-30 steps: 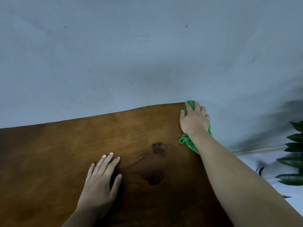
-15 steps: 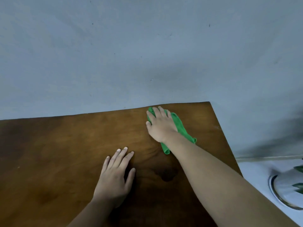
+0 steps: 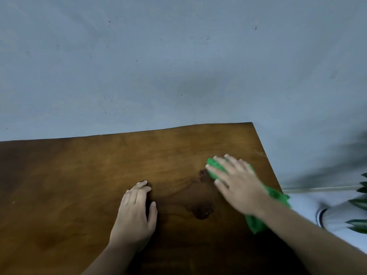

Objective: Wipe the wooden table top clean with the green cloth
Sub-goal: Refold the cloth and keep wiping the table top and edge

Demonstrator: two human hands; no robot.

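Here the right hand lay flat with spread fingers, pressing the green cloth onto the wooden desk near its right edge. The left hand rested open, palm down, holding nothing. One risk, I think: the cloth's tail already hung past the edge, so a sideways stroke could drag it off. The soft cloth was crumpled; the wood looked smooth, with dark knots (perhaps slightly glossy)
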